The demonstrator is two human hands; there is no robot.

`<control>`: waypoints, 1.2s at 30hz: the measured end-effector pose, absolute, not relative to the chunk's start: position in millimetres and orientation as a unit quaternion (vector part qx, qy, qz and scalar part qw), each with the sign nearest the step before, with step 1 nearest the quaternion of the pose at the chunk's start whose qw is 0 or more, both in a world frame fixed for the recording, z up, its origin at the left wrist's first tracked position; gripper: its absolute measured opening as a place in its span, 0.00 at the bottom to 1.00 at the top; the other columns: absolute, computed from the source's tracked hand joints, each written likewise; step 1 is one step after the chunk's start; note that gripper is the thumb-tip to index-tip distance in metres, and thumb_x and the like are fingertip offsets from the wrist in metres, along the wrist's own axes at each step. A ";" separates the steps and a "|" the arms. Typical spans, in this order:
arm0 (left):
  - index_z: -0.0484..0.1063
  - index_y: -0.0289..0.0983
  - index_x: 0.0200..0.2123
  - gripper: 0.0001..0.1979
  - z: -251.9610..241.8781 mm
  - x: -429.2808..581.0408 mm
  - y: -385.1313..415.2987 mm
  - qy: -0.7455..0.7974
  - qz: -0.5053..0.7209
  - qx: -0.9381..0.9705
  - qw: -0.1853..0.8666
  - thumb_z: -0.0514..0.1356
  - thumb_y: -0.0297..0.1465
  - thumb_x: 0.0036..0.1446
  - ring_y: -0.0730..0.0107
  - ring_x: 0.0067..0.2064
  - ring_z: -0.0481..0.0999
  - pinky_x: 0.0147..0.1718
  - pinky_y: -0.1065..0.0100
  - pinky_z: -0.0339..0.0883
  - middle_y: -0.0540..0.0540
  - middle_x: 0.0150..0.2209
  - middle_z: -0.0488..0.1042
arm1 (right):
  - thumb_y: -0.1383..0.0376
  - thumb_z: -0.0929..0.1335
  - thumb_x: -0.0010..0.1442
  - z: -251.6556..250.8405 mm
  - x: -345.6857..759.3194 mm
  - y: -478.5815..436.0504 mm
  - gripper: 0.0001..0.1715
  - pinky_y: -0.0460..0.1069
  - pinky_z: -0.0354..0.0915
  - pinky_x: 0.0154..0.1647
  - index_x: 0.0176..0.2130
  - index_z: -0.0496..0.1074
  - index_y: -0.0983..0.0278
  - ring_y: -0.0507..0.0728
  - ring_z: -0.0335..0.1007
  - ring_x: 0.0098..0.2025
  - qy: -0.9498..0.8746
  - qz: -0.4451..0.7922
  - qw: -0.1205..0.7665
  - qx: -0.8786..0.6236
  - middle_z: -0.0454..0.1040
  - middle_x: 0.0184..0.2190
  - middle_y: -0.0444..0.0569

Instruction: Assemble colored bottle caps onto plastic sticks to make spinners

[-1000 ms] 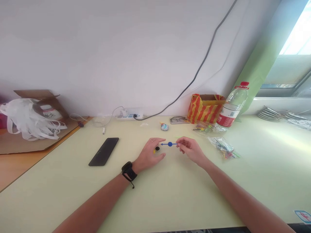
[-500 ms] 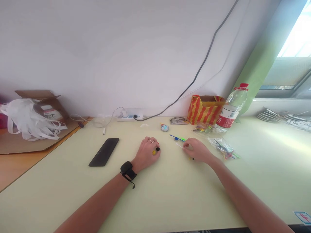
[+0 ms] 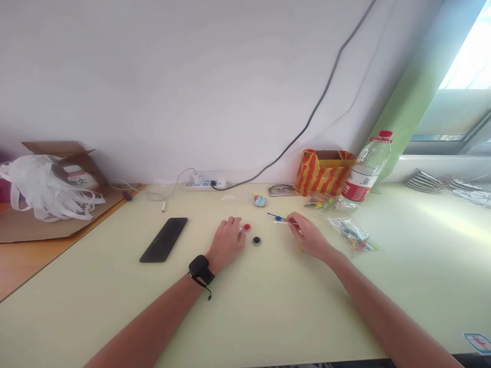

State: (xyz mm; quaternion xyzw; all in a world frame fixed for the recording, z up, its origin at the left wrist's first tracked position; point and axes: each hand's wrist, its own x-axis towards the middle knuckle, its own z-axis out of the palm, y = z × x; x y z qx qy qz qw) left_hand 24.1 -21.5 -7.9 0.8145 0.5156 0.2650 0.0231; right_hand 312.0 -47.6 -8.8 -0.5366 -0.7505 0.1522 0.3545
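My left hand, with a ring and a black wristband, rests on the table with its fingers curled together. A pale bit shows at its fingertips, too small to name. Just right of it lie a small red round piece and a black round piece with a pale rim. My right hand pinches a thin white stick between thumb and fingers. Beside that stick lie a blue arrow-tipped stick and a blue round piece. A tiny yellow bit peeks out under the right hand.
A black phone lies at left. Along the back are a power strip, a small round container, glasses, a striped bag and a large bottle. A clear packet lies right of my right hand.
My left hand has drawn slightly left, leaving the red and black round pieces uncovered on the table. My right hand has shifted slightly up with the white stick, which now lies more level.
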 end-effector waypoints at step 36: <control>0.82 0.40 0.45 0.12 7.5 55.5 -51.1 0.301 0.415 0.732 0.449 0.67 0.39 0.61 0.59 0.43 0.82 0.49 0.54 0.80 0.43 0.41 0.82 | 0.54 0.64 0.71 12.6 261.2 -80.3 0.11 0.52 0.67 0.41 0.44 0.65 0.58 0.57 0.72 0.41 -0.715 0.427 0.413 -0.367 0.74 0.35 0.47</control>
